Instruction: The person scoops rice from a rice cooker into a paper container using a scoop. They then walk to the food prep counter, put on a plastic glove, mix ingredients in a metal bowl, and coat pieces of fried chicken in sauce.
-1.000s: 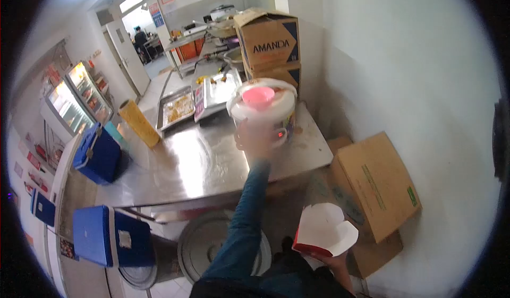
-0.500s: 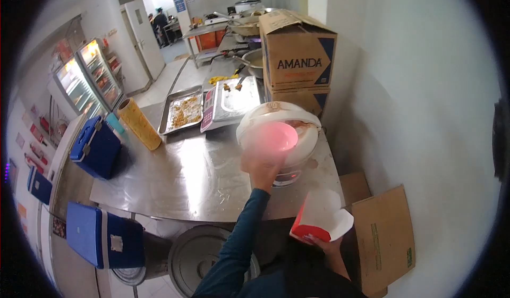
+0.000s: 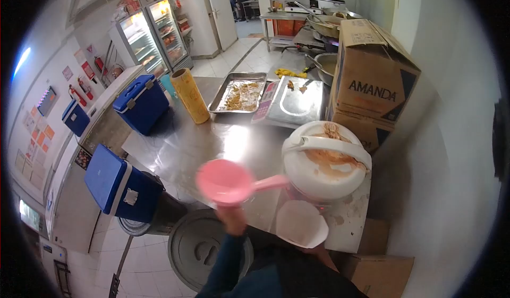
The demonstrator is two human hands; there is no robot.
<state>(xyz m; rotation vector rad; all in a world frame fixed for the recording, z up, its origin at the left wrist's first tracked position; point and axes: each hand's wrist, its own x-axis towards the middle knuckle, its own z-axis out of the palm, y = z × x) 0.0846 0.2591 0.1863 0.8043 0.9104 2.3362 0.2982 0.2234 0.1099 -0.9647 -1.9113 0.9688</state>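
At left, a smooth blue plastic cooler [image 3: 126, 183] with a pale band stands near a round grey lid [image 3: 210, 250]. In the lower middle, the left hand [image 3: 232, 221] holds a glossy pink plastic scoop [image 3: 226, 182] under its round bowl, the stubby handle pointing right; motion blurs it. Right of it, the right hand [image 3: 321, 255] holds an open, angular white paper box [image 3: 301, 224] from below, fingers mostly hidden. Just beyond, a domed white tub [image 3: 326, 171], brown-smeared on top, sits on the shiny metal bench [image 3: 175, 154].
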